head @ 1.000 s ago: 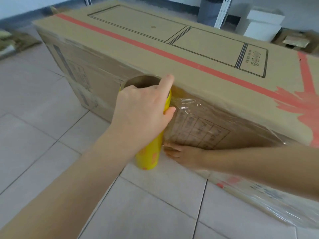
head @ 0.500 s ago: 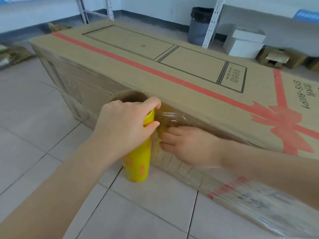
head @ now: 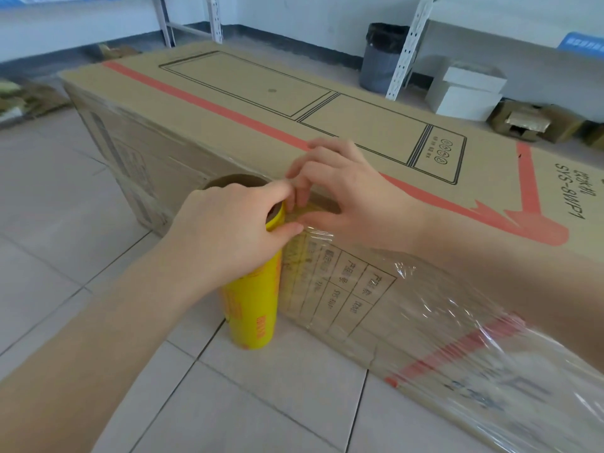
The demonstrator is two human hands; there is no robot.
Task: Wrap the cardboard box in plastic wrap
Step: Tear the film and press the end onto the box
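Observation:
A long cardboard box (head: 248, 103) with a red ribbon print lies on the tiled floor. Clear plastic wrap (head: 425, 308) covers the near side of its right part. A yellow roll of plastic wrap (head: 253, 308) stands upright against the box's near side. My left hand (head: 228, 233) grips the roll's top end, thumb over the cardboard core. My right hand (head: 340, 188) rests at the box's top edge beside the roll, fingers pinching the film where it leaves the roll.
A dark bin (head: 382, 57) and a white shelf upright (head: 408, 44) stand behind the box. White boxes (head: 464, 89) and small brown cartons (head: 536, 122) lie at the back right. Flattened cardboard (head: 19, 99) lies at the far left. Tiled floor (head: 81, 223) is near me.
My right hand has risen from the box's lower side to its top edge by the roll. The left hand has kept its hold on the roll.

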